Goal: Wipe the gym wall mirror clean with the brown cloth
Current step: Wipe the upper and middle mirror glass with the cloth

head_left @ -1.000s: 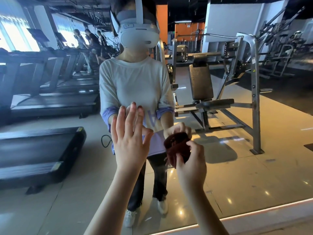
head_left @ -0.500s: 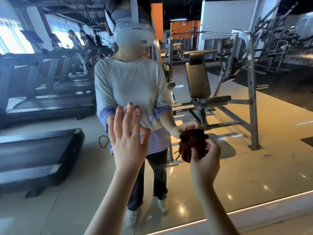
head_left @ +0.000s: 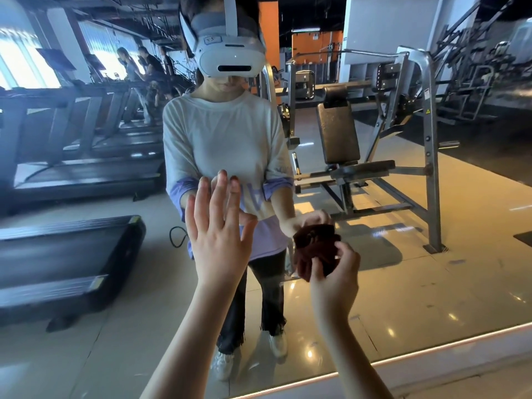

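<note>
The wall mirror fills nearly the whole view, and a person wearing a white headset is reflected in it. My right hand grips a bunched brown cloth and holds it against the glass at waist height. My left hand rests flat on the mirror to the left of the cloth, fingers straight and spread. The cloth's far side is hidden against the glass.
The mirror's lit bottom edge runs along the lower right above a pale ledge. Reflected in the glass are treadmills on the left and a weight bench machine on the right.
My right hand with the cloth swept right across the glass, then came back a little to the left and lower. My left hand stayed pressed flat in about the same spot.
</note>
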Demonstrator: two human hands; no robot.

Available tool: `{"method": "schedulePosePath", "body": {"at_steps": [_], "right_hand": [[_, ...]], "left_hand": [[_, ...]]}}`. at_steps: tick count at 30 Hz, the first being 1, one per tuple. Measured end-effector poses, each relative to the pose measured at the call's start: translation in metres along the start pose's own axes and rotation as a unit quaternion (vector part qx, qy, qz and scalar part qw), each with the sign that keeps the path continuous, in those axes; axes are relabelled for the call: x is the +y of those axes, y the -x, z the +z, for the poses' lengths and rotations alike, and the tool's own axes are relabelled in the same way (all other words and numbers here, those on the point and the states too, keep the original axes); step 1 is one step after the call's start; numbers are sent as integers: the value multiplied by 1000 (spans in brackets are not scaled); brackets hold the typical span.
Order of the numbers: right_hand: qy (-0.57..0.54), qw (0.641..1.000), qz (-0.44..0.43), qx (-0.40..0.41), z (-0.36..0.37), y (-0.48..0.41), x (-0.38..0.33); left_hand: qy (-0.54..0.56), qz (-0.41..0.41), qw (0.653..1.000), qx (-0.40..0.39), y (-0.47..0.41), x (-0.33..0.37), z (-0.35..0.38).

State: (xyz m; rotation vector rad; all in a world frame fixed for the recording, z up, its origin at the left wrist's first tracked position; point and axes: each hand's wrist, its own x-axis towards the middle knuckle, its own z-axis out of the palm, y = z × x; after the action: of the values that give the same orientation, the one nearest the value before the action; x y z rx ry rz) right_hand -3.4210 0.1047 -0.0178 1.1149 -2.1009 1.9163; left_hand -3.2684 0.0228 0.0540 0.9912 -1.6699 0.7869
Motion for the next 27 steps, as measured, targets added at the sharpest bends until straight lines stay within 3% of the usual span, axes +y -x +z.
{"method": "schedulePosePath", "body": {"at_steps": [3, 5, 9, 11, 15, 18, 22, 27], "right_hand": [[9, 997, -58, -46, 7, 11, -5], [-3, 997, -65, -32, 2, -4, -5], [-22, 999, 3, 39, -11, -27, 5], [-13, 999, 27, 22, -7, -15, 3], [-7, 997, -60, -39, 2, -3, -10], [-29, 996, -83, 12, -10, -36, -17], [-40, 995, -27, 83, -19, -52, -13], [-18, 992, -123, 12, -10, -38, -22]], "left_hand": [[-2, 2, 1000, 2, 0, -1, 0], [-4, 6, 1000, 4, 1, -2, 1], [-5, 6, 1000, 3, 1, -2, 1], [-4, 3, 1000, 3, 1, -1, 1], [10, 19, 1000, 17, 6, 4, 3], [23, 21, 999, 13, 8, 8, 4], [33, 13, 999, -6, 7, 8, -1], [40, 0, 999, -15, 0, 16, -3]]}}
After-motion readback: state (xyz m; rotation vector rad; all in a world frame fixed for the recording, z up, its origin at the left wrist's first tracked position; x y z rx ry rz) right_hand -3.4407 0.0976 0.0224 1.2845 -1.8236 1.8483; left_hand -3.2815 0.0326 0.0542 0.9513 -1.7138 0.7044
